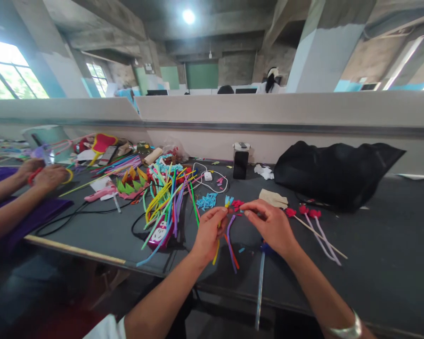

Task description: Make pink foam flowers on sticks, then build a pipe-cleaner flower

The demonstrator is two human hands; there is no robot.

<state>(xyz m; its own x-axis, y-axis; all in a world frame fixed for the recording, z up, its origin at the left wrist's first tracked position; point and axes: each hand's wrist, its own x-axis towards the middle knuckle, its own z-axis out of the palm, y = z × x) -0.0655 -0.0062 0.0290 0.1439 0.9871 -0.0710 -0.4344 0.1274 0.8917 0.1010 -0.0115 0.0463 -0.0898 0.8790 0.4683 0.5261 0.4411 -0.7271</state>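
My left hand [209, 230] is closed in a pinch round a small bundle of pipe cleaners [229, 240], yellow, purple and orange, whose ends hang down over the dark table [374, 263]. My right hand [270, 225] pinches the top of the same bundle, where a small red and blue twisted piece [235, 203] sits. Both hands meet just above the table near its front edge. A blue stick [260, 282] lies under my right wrist and juts past the table edge.
A heap of coloured pipe cleaners [167, 197] lies to the left, with a white cable [208, 176] and a black phone [240, 165] behind. Red-tipped sticks [314, 226] and a black bag [335, 172] lie right. Another person's hands [44, 176] work at far left.
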